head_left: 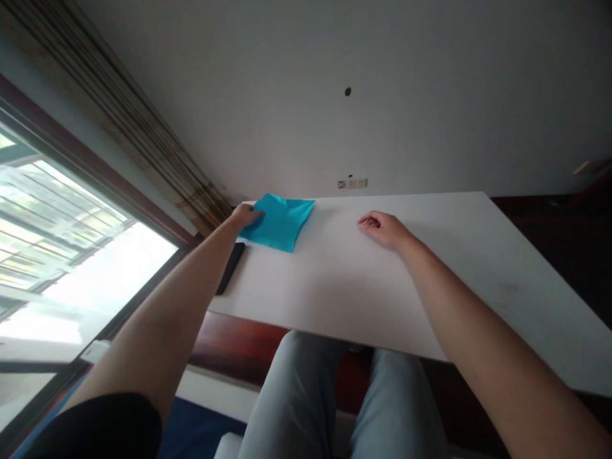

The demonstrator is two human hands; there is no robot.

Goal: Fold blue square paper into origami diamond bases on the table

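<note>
Sheet – blue, square-ish, flat on the far left corner of the white table, cloth or paper I cannot tell. The left hand reaches out to it with the arm stretched long, and its fingers lie on the sheet's left edge; whether they pinch that edge or only press on it does not show. The right hand rests on the table well apart from the sheet, to its right, fingers loosely curled in and holding nothing. A black phone lies at the table's left edge, just beside the left forearm and near the sheet. The person's legs in grey trousers show below the near edge. A window fills the left side, with a curtain along it – and a socket sits on the wall behind the table
</note>
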